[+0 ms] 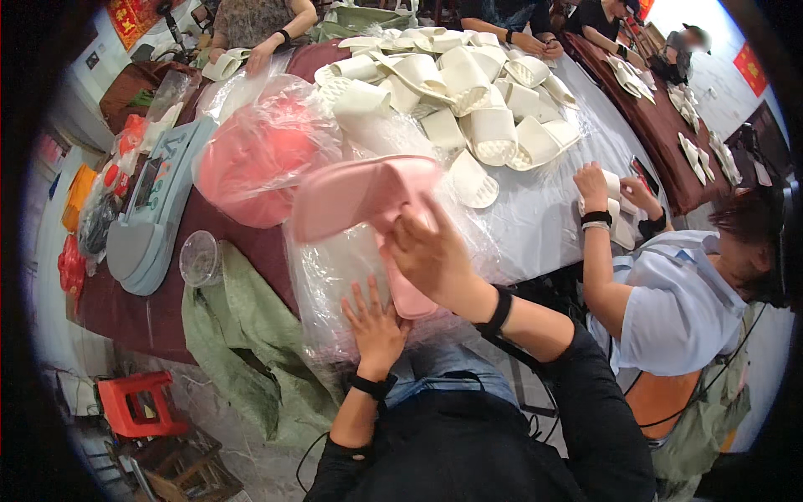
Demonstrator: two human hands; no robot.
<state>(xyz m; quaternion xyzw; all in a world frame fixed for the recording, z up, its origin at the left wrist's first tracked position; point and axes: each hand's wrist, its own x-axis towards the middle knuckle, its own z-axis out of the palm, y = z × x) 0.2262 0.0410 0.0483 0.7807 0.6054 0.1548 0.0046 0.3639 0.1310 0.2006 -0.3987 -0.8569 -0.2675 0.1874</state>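
Note:
My right hand (437, 258) is closed on a pair of pink slippers (339, 199), lifted over the near side of the table. One slipper points left, and the sole of the other hangs down below my fingers. My left hand (375, 328) lies with fingers spread on a stack of clear plastic bags (322, 272), just left of the hanging slipper. Behind the slippers rests a clear bag holding pink slippers (268, 151). A large heap of white slippers (468, 79) covers the far middle of the table.
A grey-blue plastic board (159, 205) and a clear round tub (201, 259) stand to the left. Green sacking (247, 335) drapes over the edge there. A red stool (138, 404) is on the floor. A co-worker (669, 293) handles white slippers at right; others work across the table.

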